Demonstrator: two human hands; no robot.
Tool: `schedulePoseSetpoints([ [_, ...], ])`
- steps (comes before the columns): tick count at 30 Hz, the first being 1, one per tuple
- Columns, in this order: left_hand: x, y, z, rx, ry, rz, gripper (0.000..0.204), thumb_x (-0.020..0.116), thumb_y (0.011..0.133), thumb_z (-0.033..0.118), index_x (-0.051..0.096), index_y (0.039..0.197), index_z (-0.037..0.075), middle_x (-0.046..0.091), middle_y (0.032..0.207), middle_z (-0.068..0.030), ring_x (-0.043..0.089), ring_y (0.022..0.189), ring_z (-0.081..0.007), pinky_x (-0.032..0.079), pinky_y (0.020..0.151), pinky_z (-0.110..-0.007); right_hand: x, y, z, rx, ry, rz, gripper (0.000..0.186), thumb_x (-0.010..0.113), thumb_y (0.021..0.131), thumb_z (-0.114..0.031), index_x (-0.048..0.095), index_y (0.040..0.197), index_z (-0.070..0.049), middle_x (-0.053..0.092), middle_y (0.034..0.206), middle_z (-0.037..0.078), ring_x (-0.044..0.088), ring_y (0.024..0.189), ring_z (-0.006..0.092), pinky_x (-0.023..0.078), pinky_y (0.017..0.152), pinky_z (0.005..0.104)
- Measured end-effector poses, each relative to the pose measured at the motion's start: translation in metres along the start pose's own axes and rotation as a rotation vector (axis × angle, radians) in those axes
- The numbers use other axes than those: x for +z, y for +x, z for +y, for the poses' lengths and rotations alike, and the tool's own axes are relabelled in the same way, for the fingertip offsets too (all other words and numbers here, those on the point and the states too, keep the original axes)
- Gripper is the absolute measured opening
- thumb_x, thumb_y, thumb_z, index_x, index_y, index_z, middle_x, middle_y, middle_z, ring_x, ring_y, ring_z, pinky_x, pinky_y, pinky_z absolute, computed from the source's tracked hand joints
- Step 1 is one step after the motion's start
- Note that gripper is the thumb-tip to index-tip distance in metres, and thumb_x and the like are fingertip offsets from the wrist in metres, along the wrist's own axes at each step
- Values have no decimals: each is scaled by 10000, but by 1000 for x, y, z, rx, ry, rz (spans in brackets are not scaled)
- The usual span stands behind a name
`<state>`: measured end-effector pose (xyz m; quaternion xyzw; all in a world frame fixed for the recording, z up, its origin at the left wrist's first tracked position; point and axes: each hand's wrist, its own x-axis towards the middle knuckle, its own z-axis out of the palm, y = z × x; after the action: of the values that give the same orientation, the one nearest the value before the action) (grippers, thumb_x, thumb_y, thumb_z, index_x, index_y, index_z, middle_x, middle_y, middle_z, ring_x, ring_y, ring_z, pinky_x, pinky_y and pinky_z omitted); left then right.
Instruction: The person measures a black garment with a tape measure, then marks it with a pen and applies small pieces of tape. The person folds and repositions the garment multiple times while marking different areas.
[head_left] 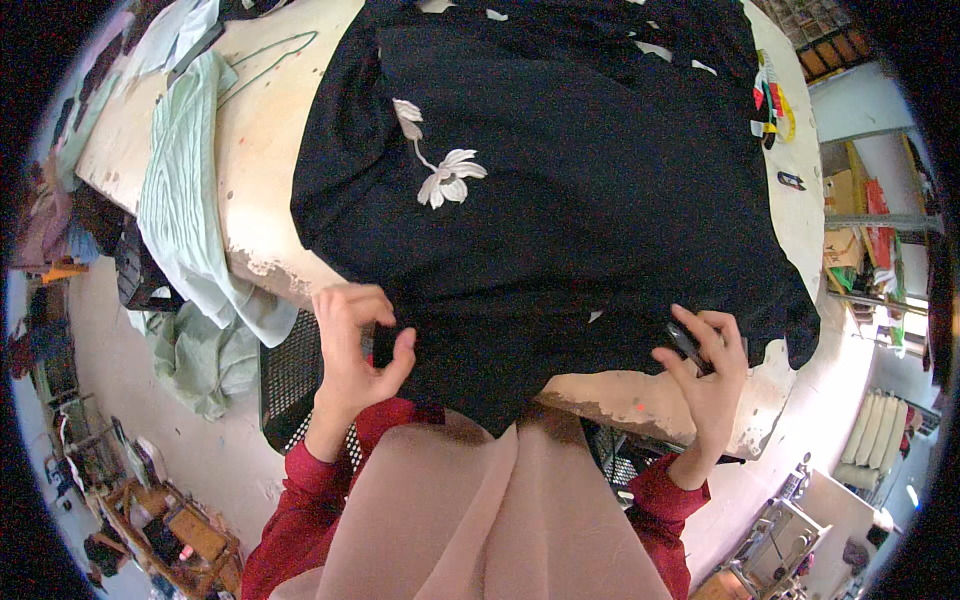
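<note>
A black garment (590, 190) with a pale embroidered flower (452, 180) lies spread in front of me, its near edge hanging over toward my lap. At its near left edge is my left hand (352, 345), thumb and fingers curved but apart, with dark cloth showing in the gap. Near the right part of the same edge, my right hand (715, 360) is closed around a small black tool (686, 343). Its fingers hide most of that tool, so its exact kind cannot be made out. Small pale patches show on the garment's far part.
The garment rests on a worn pale table (265, 190). A light green pleated cloth (185, 190) drapes over its left edge, above a black perforated crate (285, 380). On the right lie a small dark tool (791, 180) and a yellow measuring tape (788, 118).
</note>
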<state>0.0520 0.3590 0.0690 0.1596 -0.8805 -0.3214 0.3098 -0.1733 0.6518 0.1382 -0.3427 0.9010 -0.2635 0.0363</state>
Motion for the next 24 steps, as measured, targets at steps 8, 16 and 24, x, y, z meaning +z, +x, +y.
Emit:
schedulePoseSetpoints([
  [8, -4, 23, 5, -34, 238, -262, 355, 796, 692, 238, 654, 1002, 140, 597, 963, 2, 510, 954, -255, 352, 897, -411, 22, 11, 19, 4, -200, 222, 357, 726, 727, -29, 698, 1077, -92, 562, 943, 68, 609, 862, 252, 489, 761, 328],
  [16, 22, 73, 51, 336, 144, -296, 330, 778, 726, 262, 666, 1021, 163, 598, 1052, -14, 528, 1029, -257, 384, 903, -424, -42, 111, 34, 246, -442, 357, 337, 635, 819, -191, 671, 1116, -35, 667, 999, 203, 642, 953, 353, 484, 842, 425],
  [24, 54, 188, 15, 545, 672, -117, 450, 690, 771, 236, 603, 1212, 197, 526, 1336, -80, 460, 1262, -288, 364, 1034, -472, -38, 167, -119, -348, 589, 59, 196, 551, 949, -217, 587, 942, -24, 450, 746, 0, 501, 709, 140, 418, 711, 304],
])
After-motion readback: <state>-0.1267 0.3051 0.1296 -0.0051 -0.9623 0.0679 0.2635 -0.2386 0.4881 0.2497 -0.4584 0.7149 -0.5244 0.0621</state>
